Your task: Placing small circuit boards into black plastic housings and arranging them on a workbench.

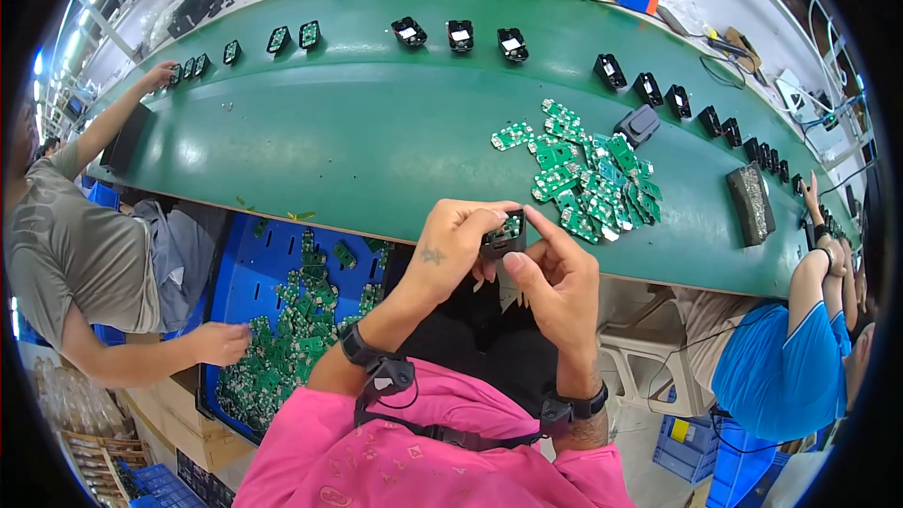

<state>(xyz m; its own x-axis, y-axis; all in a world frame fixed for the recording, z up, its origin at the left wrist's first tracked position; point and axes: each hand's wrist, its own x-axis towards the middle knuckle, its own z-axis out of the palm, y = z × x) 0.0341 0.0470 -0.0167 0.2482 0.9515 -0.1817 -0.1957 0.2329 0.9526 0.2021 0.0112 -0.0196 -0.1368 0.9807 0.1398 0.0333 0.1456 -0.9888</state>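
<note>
Between my two hands, just off the table's near edge, is a small black plastic housing (504,243) with a green circuit board (511,226) at its open top. My left hand (458,246) grips the housing from the left, thumb on the board's side. Fingers of my right hand (562,284) close on it from the right, forefinger at the upper rim and thumb against the front. A loose pile of green circuit boards (593,179) lies on the table beyond my right hand. One closed black case (640,124) stands at the pile's far right.
Black housings (460,36) stand in a row along the green table (376,132). A blue bin (273,263) of boards sits at my left, where a co-worker's hand (224,343) reaches in. A dark block (750,205) lies at right, near another person in blue (781,367).
</note>
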